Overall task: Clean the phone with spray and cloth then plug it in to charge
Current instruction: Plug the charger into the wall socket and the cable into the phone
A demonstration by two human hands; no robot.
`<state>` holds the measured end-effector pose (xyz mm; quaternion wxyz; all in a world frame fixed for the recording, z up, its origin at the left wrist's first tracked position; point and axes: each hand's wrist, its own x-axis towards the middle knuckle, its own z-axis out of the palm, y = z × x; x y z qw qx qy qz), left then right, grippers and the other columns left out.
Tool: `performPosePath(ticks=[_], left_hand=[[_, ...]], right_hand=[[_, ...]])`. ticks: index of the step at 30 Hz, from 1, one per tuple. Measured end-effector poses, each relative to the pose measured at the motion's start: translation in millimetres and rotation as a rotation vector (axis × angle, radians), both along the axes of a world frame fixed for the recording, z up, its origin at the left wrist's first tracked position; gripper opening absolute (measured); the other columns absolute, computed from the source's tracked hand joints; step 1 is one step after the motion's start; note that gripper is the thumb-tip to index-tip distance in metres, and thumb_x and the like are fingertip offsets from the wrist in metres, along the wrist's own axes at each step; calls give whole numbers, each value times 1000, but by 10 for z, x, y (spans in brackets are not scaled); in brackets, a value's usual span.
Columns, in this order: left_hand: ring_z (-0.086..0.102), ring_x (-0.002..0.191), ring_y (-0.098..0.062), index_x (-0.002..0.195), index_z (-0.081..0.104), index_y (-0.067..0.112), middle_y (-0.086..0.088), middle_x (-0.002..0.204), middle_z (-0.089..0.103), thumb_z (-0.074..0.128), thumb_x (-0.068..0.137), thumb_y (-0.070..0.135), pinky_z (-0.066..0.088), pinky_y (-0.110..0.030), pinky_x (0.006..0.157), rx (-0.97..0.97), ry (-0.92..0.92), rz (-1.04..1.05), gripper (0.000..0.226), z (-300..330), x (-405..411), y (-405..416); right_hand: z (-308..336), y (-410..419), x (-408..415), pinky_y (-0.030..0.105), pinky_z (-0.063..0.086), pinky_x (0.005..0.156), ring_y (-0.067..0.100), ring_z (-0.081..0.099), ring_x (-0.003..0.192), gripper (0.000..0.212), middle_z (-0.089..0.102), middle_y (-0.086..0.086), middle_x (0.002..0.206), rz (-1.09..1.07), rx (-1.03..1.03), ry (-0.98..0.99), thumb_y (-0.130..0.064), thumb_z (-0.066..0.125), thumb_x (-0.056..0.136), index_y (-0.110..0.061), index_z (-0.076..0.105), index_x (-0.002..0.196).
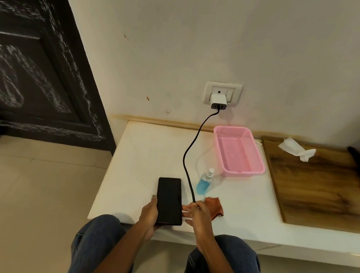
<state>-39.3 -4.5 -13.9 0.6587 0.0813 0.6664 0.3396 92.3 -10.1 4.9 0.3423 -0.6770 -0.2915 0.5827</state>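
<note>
A: Phone [170, 201] first. Where is it?

B: Head view, the only one: it is held flat at the near edge of the white table [255, 214], just left of the black cable [189, 159]. The left hand [149, 212] grips it from the left side, thumb along that edge and fingers curled underneath.

A: And the right hand?

B: The right hand [200, 215] pinches the cable's loose end, just right of the phone's lower half. The plug tip itself is hidden by the fingers, so I cannot tell whether it is seated in the port.

A: Where does the cable lead?

B: Up to the white charger [218, 100] in the wall socket [223, 94], well beyond the phone.

A: Spray and cloth?

B: Spray [205, 181] stands just right of the cable; the orange cloth [215, 207] lies beside the right hand, partly under it. A pink basket [239, 152] sits beyond the spray.

A: How will the phone handle?

B: My guess: light, stiff, smooth, likely slick if damp, with breakable glass. Best held by its long edges as now, keeping the bottom end free for the plug.

A: Stage?

B: Looks like the charging step, with cleaning apparently done.
</note>
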Motion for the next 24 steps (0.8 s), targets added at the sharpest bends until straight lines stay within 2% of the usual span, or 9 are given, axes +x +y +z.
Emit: performPosePath(ticks=[3, 5, 8, 10, 12, 14, 17, 20, 24], left_hand=[[62, 98, -35, 128, 52, 6, -21, 115, 64, 32, 101, 44, 52, -45, 79, 46, -209, 64, 51, 15, -18, -41], [61, 100, -35, 127, 54, 7, -21, 113, 64, 33, 99, 48, 52, -46, 79, 78, -336, 65, 53, 40, -32, -43], [59, 110, -42, 127, 54, 11, -26, 122, 60, 37, 96, 53, 50, -58, 89, 110, -448, 6, 54, 66, -47, -32], [63, 105, -43, 122, 58, 11, -27, 116, 65, 34, 96, 56, 52, -62, 81, 116, -493, -31, 58, 77, -53, -26], [66, 103, -39, 116, 65, 8, -23, 111, 69, 30, 95, 59, 53, -60, 79, 134, -515, -64, 65, 96, -62, -22], [65, 105, -38, 113, 69, 6, -21, 113, 68, 30, 95, 58, 51, -61, 83, 152, -566, -46, 67, 120, -65, -26], [63, 108, -39, 121, 62, 5, -21, 119, 65, 38, 93, 56, 52, -59, 85, 142, -674, 90, 63, 153, -82, -60], [64, 109, -37, 127, 57, 8, -20, 124, 63, 38, 92, 58, 52, -52, 84, 143, -744, 172, 64, 168, -114, -83], [60, 116, -37, 131, 54, 10, -19, 130, 60, 38, 91, 60, 51, -51, 88, 178, -811, 215, 66, 209, -117, -105]], right_hand=[[32, -57, -7, 33, 51, 76, 30, 66, 89, 24, 65, 16, 98, 36, 103, -121, -5, 38, 97, -11, 49, 76], [41, -77, -21, 32, 51, 76, 29, 66, 87, 23, 65, 15, 98, 62, 145, -149, -7, 38, 97, -11, 49, 77], [65, -83, -30, 36, 52, 80, 29, 65, 87, 17, 65, 14, 97, 70, 179, -166, -9, 40, 98, -7, 51, 85], [81, -105, -35, 34, 50, 79, 25, 64, 84, 20, 63, 10, 90, 75, 205, -191, -10, 40, 98, -13, 50, 81], [119, -135, -42, 28, 48, 74, 23, 63, 82, 25, 62, 9, 86, 96, 232, -211, -11, 40, 98, -19, 48, 76], [165, -153, -42, 24, 47, 71, 19, 63, 80, 27, 64, 8, 87, 110, 258, -201, -11, 40, 98, -19, 49, 74], [225, -185, -13, 22, 44, 72, 13, 58, 79, 24, 61, 1, 83, 89, 301, -206, -6, 45, 95, -16, 55, 76], [276, -265, 62, 27, 40, 67, 14, 48, 69, 15, 52, 0, 74, 97, 319, -251, -7, 53, 91, -12, 57, 77], [407, -406, 108, 21, 45, 63, 13, 56, 68, 15, 60, 1, 73, 168, 350, -323, -18, 57, 91, -17, 58, 76]])
